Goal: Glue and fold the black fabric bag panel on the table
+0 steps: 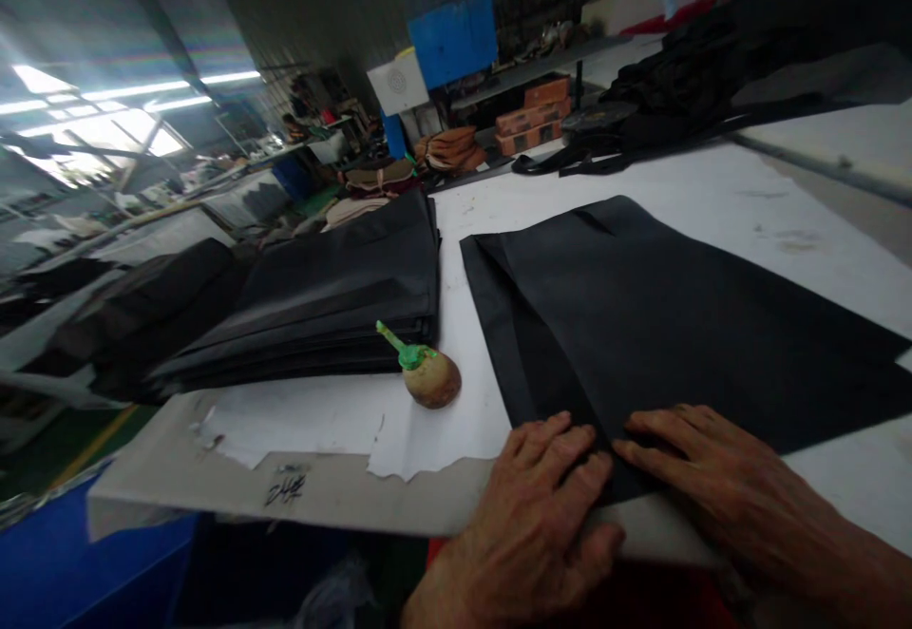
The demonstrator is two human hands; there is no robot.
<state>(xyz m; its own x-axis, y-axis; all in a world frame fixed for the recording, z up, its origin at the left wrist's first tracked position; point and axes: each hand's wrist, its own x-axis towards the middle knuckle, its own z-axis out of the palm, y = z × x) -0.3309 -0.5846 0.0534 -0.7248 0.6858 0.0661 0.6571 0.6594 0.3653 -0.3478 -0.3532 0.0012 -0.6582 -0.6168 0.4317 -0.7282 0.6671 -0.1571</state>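
A large black sheet of fabric or leather-like material (pixel 641 306) lies on the white-covered table, its left part folded over in a long flap. My left hand (pixel 534 515) rests on the near end of that flap, fingers laid on the material and thumb apart. To its right, my right hand (pixel 705 458) presses on the near edge of the same sheet with its fingers stretched flat. Neither hand grips anything. Left of the sheet lies a rounded tan bulb with a green spout (pixel 431 377), touched by neither hand.
A stack of black sheets (pixel 342 277) lies at the left of the table. Orange-brown boxes (pixel 531 121), a brown bundle (pixel 450 149) and dark straps with a black heap (pixel 662 87) stand at the back. A blue container (pixel 100 553) is below the near left edge.
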